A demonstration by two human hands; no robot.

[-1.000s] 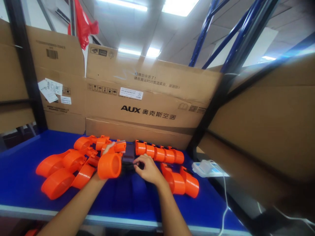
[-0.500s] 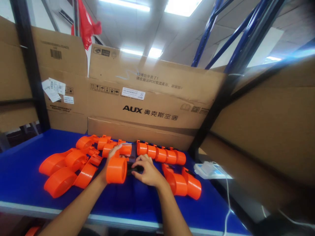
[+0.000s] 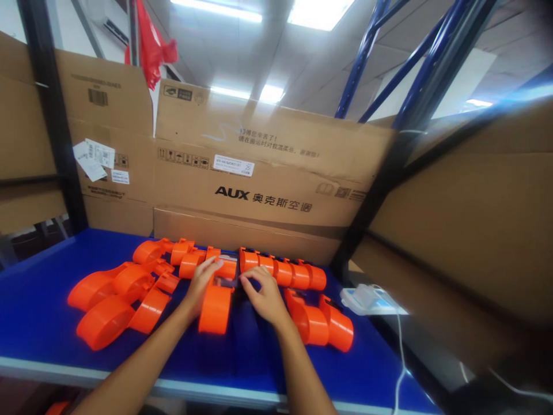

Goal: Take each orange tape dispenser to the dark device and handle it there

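Observation:
My left hand (image 3: 203, 286) is closed around the upper part of an orange plastic ring (image 3: 215, 310) with a tab, held over the blue table. Its wide round end hangs down toward me. My right hand (image 3: 264, 293) is just to the right of the ring, its thumb and index finger bent together near the ring's upper end. Whatever lies between those fingertips is hidden. Behind the hands, another orange ring (image 3: 227, 268) stands by a dark, partly covered object. A row of orange rings with black pieces (image 3: 283, 272) sits at the back, right of centre.
Several loose orange rings (image 3: 106, 320) lie on the left of the blue table (image 3: 38, 288). Two more with black pieces (image 3: 315, 324) lie to the right. A white power strip (image 3: 372, 300) with a cable is at the right edge. Cardboard (image 3: 268, 173) walls the back.
The held ring has moved right and turned, its opening no longer facing right. The black piece that was in my right fingers is out of sight. My right hand has shifted slightly up and right.

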